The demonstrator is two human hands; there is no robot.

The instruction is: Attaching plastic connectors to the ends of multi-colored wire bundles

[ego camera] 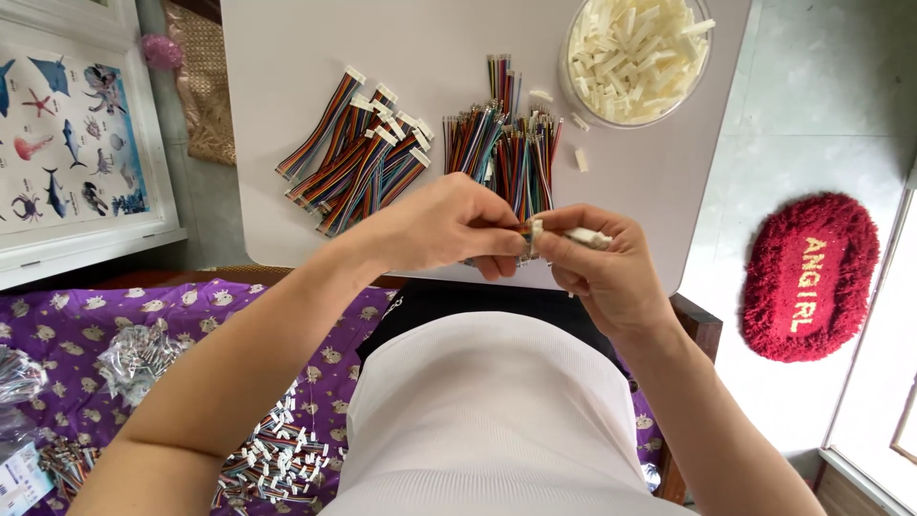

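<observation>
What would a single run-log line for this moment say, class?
left hand: pinches coloured wires | right hand: holds white connectors | table: finished wire bundles, loose wires, bowl of connectors

finished cables (358,148) lie left of loose wires (501,143); bowl (573,91) behind right.

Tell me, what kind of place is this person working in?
Probably a home used for piecework: a small white table with rainbow wire bundles, a bowl of white connectors, a red floor mat and a purple patterned cloth.
</observation>
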